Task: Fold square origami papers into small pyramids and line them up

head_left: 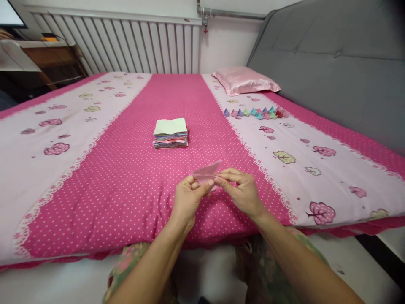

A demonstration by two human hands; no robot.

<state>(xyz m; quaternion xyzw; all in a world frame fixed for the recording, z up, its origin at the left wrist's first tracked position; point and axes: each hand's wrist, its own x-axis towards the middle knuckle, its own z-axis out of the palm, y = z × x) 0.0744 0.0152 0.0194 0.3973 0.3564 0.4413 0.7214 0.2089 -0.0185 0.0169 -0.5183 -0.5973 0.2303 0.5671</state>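
Observation:
A folded piece of pink paper [207, 172] is held just above the near edge of the bed, pinched from both sides. My left hand [189, 199] grips its lower left part with thumb and fingers closed. My right hand [242, 190] pinches its right side, fingers pressed together. A stack of coloured paper sheets [171, 133] lies on the pink dotted bedspread [126, 185] a little beyond my hands. A row of several small folded paper shapes [256, 112] in different colours lies farther right, near the pillow.
A pink satin pillow [245, 80] rests at the head of the bed by the grey padded headboard [335, 63]. A white radiator [126, 42] runs along the far wall. A wooden desk [47, 57] stands at the far left.

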